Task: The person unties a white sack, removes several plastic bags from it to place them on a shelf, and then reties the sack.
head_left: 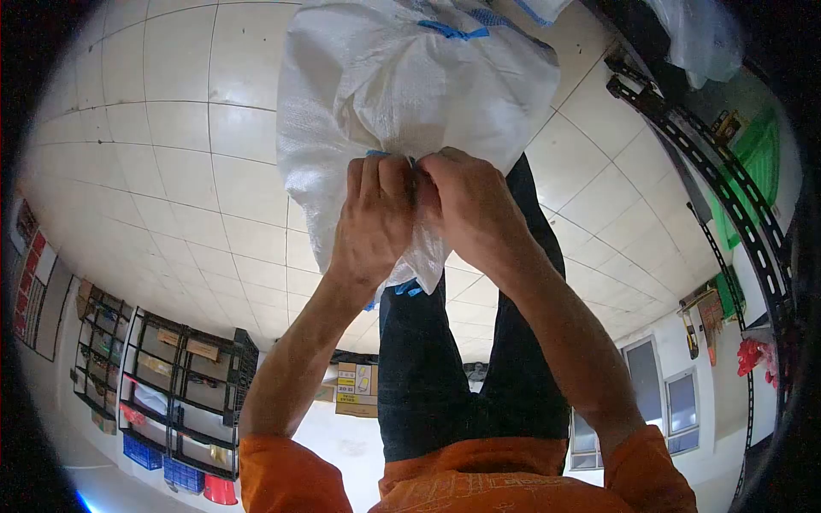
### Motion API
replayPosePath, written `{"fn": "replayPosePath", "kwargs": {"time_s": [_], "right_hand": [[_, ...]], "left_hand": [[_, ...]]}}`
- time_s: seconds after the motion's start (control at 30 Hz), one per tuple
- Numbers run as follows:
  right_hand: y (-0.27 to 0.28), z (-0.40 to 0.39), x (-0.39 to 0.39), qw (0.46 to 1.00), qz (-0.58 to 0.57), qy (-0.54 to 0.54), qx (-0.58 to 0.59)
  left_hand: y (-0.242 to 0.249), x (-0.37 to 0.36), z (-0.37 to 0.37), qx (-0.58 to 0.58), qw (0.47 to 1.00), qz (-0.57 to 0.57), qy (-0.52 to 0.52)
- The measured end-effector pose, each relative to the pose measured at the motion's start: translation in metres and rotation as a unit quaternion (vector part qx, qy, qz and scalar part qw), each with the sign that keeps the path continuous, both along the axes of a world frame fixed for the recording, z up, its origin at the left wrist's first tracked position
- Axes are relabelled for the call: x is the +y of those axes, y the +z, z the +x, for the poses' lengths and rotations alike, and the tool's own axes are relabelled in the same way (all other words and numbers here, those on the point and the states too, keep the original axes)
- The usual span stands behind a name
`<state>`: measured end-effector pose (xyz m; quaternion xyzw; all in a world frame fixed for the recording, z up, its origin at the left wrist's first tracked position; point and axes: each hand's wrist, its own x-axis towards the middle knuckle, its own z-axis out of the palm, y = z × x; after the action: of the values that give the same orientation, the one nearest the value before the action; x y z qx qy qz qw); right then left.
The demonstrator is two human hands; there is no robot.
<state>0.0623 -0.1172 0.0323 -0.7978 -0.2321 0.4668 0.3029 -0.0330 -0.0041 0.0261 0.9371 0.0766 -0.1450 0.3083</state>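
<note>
A large white woven sack [479, 94] hangs or stands in front of my legs, its cloth bunched into folds toward my hands. My left hand [372, 209] is closed on the gathered part of the sack, knuckles up. Right beside it, my right hand [466, 201] is closed on the same bunched cloth, with its fingertips hidden. A bit of blue strip shows by my left fingers. Below the hands a loose flap of the sack [423, 261] hangs down, with blue strips at its lower end. Another blue tie [453, 32] is on the sack's far part.
Pale tiles cover the floor [171, 188]. Black slotted metal racking [718, 145] runs along the right, with clear plastic [697, 38] at its top and green material [757, 179] on it. Dark shelves [184, 368] with blue crates [141, 451] stand lower left. A cardboard box [357, 389] lies behind my legs.
</note>
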Motion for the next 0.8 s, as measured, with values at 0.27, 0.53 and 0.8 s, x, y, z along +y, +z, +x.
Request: {"fn": "replayPosePath", "kwargs": {"time_s": [0.27, 0.53, 0.8], "right_hand": [[-0.018, 0.008, -0.003, 0.994, 0.091, 0.062, 0.003], [-0.045, 0.015, -0.012, 0.982, 0.147, 0.039, 0.114], [-0.042, 0.021, -0.006, 0.984, 0.126, 0.035, 0.120]], "left_hand": [[-0.014, 0.006, -0.008, -0.024, 0.999, -0.044, 0.018], [-0.017, 0.012, -0.012, -0.062, 0.988, -0.132, 0.057], [-0.007, 0.014, -0.011, -0.001, 0.959, -0.203, 0.196]]}}
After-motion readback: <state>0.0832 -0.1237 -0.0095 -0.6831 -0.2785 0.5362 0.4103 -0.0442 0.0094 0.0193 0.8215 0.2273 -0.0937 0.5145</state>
